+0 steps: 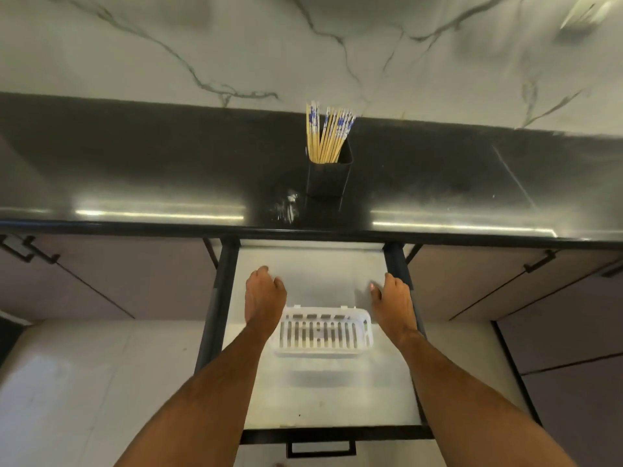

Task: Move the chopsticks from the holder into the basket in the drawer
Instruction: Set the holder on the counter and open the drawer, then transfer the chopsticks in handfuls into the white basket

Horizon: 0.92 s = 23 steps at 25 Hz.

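Observation:
Several wooden chopsticks (326, 136) with blue-patterned tops stand in a black square holder (328, 176) on the dark countertop. Below it a drawer (303, 399) is pulled out, with a white slatted plastic basket (323, 332) lying empty on its pale floor. My left hand (264, 294) hovers over the drawer just left of the basket, fingers loosely curled and holding nothing. My right hand (392, 298) is just right of the basket near the drawer's right wall, fingers apart and empty. Neither hand touches the basket or the chopsticks.
The glossy black countertop (135, 170) runs the full width under a marble-patterned wall. Closed cabinet doors (505, 281) with dark handles flank the drawer. The drawer's front handle (320, 448) is at the bottom. A small wet patch (286, 205) lies left of the holder.

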{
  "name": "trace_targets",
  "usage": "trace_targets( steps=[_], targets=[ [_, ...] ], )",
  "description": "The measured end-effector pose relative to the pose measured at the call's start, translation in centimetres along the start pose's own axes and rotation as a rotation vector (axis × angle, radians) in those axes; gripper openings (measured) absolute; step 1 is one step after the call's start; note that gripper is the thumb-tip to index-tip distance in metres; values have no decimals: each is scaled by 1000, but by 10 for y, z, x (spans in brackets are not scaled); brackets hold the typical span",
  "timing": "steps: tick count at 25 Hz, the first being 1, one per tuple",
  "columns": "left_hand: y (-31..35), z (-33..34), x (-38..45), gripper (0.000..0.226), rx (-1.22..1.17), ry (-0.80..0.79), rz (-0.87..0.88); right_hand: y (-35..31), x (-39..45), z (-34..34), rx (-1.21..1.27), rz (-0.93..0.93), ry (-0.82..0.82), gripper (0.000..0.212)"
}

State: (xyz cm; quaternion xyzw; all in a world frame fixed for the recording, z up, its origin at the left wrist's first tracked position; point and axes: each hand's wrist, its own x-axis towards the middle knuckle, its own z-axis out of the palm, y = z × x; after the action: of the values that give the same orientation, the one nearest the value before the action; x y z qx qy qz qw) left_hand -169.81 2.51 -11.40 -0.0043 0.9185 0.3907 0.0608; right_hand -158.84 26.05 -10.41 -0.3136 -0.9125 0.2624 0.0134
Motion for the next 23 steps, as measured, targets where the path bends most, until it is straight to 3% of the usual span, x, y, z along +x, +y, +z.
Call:
trace_targets(
  steps=[12, 23],
  targets=[
    [155, -60, 104, 42, -122, 131, 185, -112, 98, -113, 120, -203, 276, 47],
    [224, -27, 224, 33, -150, 159, 131, -175, 259, -110, 339, -106, 164, 30]
  ],
)
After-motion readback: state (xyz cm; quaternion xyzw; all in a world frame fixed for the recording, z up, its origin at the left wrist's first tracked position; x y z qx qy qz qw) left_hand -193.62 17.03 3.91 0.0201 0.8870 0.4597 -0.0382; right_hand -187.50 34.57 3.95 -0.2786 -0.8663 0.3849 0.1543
